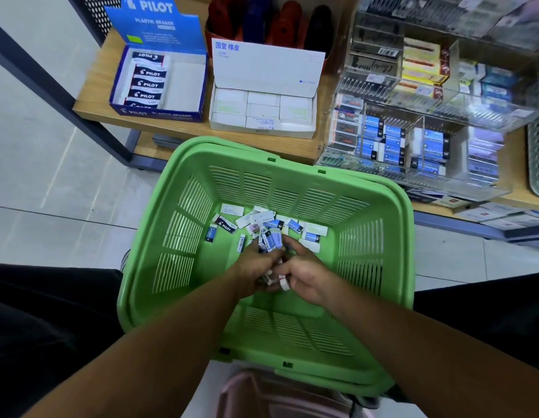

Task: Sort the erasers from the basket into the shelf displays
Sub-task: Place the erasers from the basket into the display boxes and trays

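Head view, basket: a green basket (pixel 159 267) is being kept on the floor in front of the shelf (pixel 93 86); loose erasers (pixel 271 227) are lying scattered across its bottom, mostly toward the far side.

Head view, left hand: the left hand (pixel 256 267) is being lowered into the basket with fingers curled round a small bunch of erasers; blue-and-white wrappers are showing above the fingertips.

Head view, right hand: the right hand (pixel 304 276) is being held against the left; a white eraser with a red stripe (pixel 283 282) is being pinched at its thumb side; whether more is being held underneath cannot be told.

Head view, displays: a blue box (pixel 159 113) is being shown partly filled, with one column stocked and bare space beside it; a white box (pixel 262 128) is looking nearly full; clear plastic trays (pixel 419 137) to the right are being stocked with blue-wrapped erasers.

Step, as judged: a handful is being gathered or sorted by brand before being carried up to the shelf.

Risk, dropping: too many small pieces are being held at once, so some could be let slip back into the basket or onto the floor.

Risk, mixing: several brands are being bunched together, so one could be placed in the wrong box; the white box could be overfilled.
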Motion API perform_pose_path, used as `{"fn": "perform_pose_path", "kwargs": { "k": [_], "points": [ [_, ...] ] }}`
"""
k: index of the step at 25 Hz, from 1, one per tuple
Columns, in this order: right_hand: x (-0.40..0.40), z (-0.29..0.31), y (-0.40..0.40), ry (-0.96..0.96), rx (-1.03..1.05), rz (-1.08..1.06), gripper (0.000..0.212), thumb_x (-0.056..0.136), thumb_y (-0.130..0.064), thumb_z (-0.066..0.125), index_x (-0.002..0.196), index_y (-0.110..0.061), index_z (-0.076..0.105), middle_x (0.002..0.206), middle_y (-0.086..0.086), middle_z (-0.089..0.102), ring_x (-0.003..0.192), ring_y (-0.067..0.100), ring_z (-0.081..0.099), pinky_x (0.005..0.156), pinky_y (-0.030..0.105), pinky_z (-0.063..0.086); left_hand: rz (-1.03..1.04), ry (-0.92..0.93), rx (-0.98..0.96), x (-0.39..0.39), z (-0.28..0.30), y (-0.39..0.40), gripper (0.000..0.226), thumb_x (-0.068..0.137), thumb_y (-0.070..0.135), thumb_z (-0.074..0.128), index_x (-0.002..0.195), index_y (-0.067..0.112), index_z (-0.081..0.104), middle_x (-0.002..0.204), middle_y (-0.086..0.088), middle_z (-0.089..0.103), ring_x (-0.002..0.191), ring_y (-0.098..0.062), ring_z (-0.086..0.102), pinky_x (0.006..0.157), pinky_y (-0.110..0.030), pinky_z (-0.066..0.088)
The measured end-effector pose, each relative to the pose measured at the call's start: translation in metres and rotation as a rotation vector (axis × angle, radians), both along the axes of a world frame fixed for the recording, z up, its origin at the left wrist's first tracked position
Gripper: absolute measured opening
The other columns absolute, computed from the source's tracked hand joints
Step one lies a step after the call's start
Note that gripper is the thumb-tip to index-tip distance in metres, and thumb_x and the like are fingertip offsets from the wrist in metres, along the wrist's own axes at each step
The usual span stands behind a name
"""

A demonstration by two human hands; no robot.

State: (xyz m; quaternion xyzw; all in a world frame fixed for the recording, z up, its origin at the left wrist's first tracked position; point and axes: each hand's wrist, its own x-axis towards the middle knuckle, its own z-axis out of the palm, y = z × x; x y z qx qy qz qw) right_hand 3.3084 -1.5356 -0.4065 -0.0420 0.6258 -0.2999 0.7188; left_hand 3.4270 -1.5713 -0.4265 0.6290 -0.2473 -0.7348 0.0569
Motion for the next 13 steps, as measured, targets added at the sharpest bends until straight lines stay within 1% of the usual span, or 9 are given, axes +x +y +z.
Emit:
{"fn": "perform_pose_path", "kwargs": {
  "k": [1, 3, 4, 6, 8, 10, 11, 12, 13],
  "points": [
    [-0.008, 0.001, -0.001, 0.0, -0.019, 0.037, 0.079, 0.078, 0.029, 0.053, 0.138, -0.022, 0.048, 0.113, 0.008, 0.071, 0.099, 0.031, 0.07, 0.086, 0.05, 0.056, -0.014, 0.032, -0.016, 0.003, 0.001, -0.001, 0.043, 0.088, 0.03, 0.076, 0.124, 0.015, 0.058, 0.105, -0.009, 0.073, 0.082, -0.025, 0.074, 0.064, -0.041, 0.06],
    [-0.02, 0.004, -0.004, 0.016, -0.059, 0.101, 0.073, 0.077, 0.028, 0.056, 0.134, -0.017, 0.054, 0.113, 0.01, 0.073, 0.105, 0.034, 0.069, 0.102, 0.056, 0.044, -0.071, 0.067, -0.063, 0.008, 0.007, -0.006, 0.04, 0.084, 0.021, 0.08, 0.119, 0.014, 0.062, 0.105, -0.009, 0.075, 0.086, -0.026, 0.075, 0.066, -0.042, 0.061],
    [-0.023, 0.006, -0.005, 0.033, -0.068, 0.117, 0.071, 0.076, 0.028, 0.056, 0.13, -0.018, 0.058, 0.113, 0.01, 0.073, 0.107, 0.036, 0.068, 0.105, 0.059, 0.039, -0.101, 0.07, -0.089, 0.01, 0.01, -0.008, 0.039, 0.083, 0.015, 0.08, 0.117, 0.013, 0.061, 0.105, -0.01, 0.075, 0.089, -0.027, 0.075, 0.067, -0.044, 0.062],
    [-0.025, 0.009, -0.008, 0.063, -0.074, 0.135, 0.068, 0.075, 0.028, 0.056, 0.124, -0.018, 0.061, 0.112, 0.011, 0.073, 0.106, 0.037, 0.068, 0.106, 0.061, 0.04, -0.121, 0.088, -0.115, 0.013, 0.019, -0.012, 0.044, 0.08, 0.003, 0.079, 0.118, 0.013, 0.06, 0.106, -0.009, 0.074, 0.092, -0.029, 0.075, 0.07, -0.047, 0.062],
    [-0.022, 0.018, -0.01, 0.093, -0.091, 0.171, 0.061, 0.075, 0.028, 0.055, 0.117, -0.015, 0.063, 0.111, 0.012, 0.073, 0.105, 0.035, 0.069, 0.102, 0.058, 0.046, -0.128, 0.118, -0.102, 0.013, 0.03, -0.014, 0.06, 0.075, -0.008, 0.078, 0.125, 0.016, 0.057, 0.11, -0.008, 0.073, 0.093, -0.029, 0.074, 0.072, -0.049, 0.062],
    [-0.021, 0.028, -0.013, 0.154, -0.121, 0.227, 0.056, 0.075, 0.027, 0.056, 0.111, -0.015, 0.064, 0.107, 0.012, 0.074, 0.106, 0.036, 0.068, 0.099, 0.053, 0.05, -0.142, 0.143, -0.07, 0.015, 0.039, -0.018, 0.073, 0.072, -0.015, 0.076, 0.132, 0.019, 0.053, 0.117, -0.009, 0.07, 0.099, -0.03, 0.072, 0.074, -0.048, 0.061],
    [-0.022, 0.034, -0.015, 0.188, -0.146, 0.267, 0.056, 0.074, 0.027, 0.058, 0.111, -0.015, 0.065, 0.106, 0.01, 0.074, 0.107, 0.036, 0.068, 0.095, 0.05, 0.051, -0.14, 0.173, -0.045, 0.016, 0.045, -0.02, 0.071, 0.073, -0.014, 0.075, 0.132, 0.019, 0.053, 0.119, -0.011, 0.069, 0.101, -0.03, 0.071, 0.075, -0.048, 0.061],
    [-0.025, 0.039, -0.016, 0.224, -0.172, 0.313, 0.058, 0.072, 0.026, 0.06, 0.113, -0.015, 0.065, 0.106, 0.009, 0.075, 0.107, 0.035, 0.068, 0.094, 0.052, 0.051, -0.133, 0.214, -0.021, 0.015, 0.052, -0.022, 0.065, 0.076, -0.01, 0.076, 0.131, 0.017, 0.054, 0.118, -0.012, 0.069, 0.1, -0.03, 0.071, 0.077, -0.048, 0.06],
    [-0.029, 0.045, -0.018, 0.258, -0.2, 0.361, 0.06, 0.071, 0.026, 0.062, 0.115, -0.015, 0.065, 0.106, 0.009, 0.074, 0.107, 0.035, 0.067, 0.093, 0.052, 0.052, -0.123, 0.256, 0.0, 0.014, 0.06, -0.025, 0.058, 0.078, -0.002, 0.079, 0.129, 0.015, 0.057, 0.115, -0.013, 0.071, 0.097, -0.03, 0.071, 0.078, -0.048, 0.06]
  ]
}}
